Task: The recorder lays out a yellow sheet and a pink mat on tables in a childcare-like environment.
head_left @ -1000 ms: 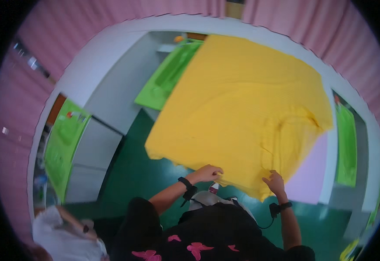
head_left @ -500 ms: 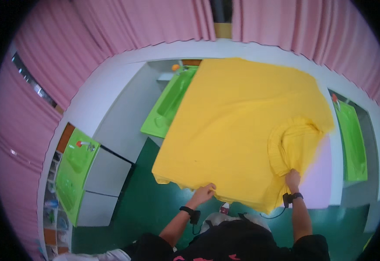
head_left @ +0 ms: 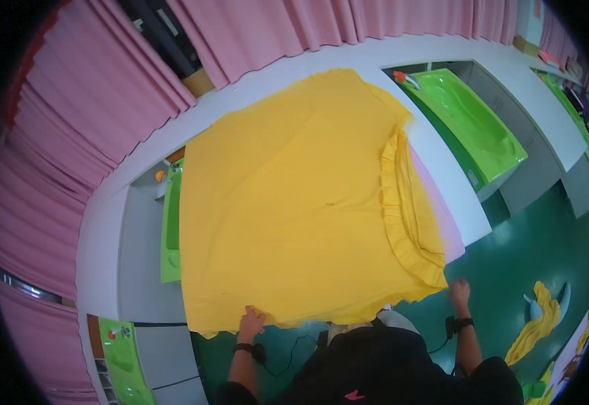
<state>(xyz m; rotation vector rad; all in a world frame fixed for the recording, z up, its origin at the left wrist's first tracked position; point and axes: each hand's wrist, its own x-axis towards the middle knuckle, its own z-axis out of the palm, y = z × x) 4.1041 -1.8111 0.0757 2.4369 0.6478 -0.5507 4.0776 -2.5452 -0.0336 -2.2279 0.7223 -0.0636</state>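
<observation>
The yellow cloth (head_left: 281, 196) lies broad and mostly flat in front of me, with a few soft creases across its middle and a gathered frill (head_left: 392, 206) folded over along its right side. It covers most of a table whose surface is hidden under it; at the right a strip of lilac panel (head_left: 455, 244) shows below the frill, and beyond that runs a white counter (head_left: 451, 185). A glossy green tub (head_left: 473, 125) is set in at the right, another green basin (head_left: 170, 236) is partly covered at the left, and grey cabinets (head_left: 149, 250) stand beside it. Pink curtains (head_left: 308, 23) hang along the far side, the floor (head_left: 527, 246) is dark green, and a crumpled yellow piece (head_left: 537, 327) lies down at the right. The cloth's near hem runs between my hands, just ahead of my body. My left hand (head_left: 252, 320) is at that hem toward its left end, fingertips over the fabric; I cannot tell whether they pinch it. My right hand (head_left: 460, 291) is just beside the near right corner, too blurred to tell whether its fingers are curled in or loose.
</observation>
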